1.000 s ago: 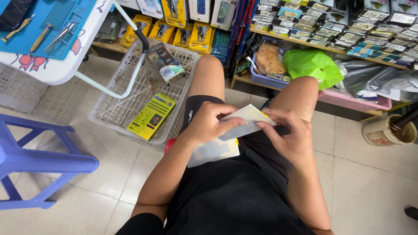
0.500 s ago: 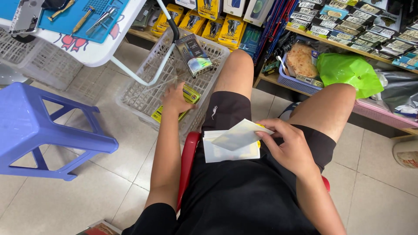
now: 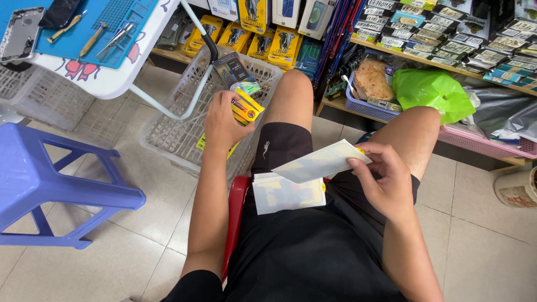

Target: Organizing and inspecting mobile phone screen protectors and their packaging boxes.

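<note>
The left hand is gripping a yellow packet over the white basket; the right hand is pinching a white sleeve clear of the lap.

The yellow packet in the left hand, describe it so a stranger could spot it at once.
Find the grey wire basket on the floor beside the blue stool. Above it, the left hand grips a flat yellow packet, the only packet lifted clear of the basket.

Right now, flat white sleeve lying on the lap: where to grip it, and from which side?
Pinch the flat white sleeve at its left short edge, coming from the left: that end overhangs the red seat, while the right hand holds another white sleeve over its far edge.
</note>
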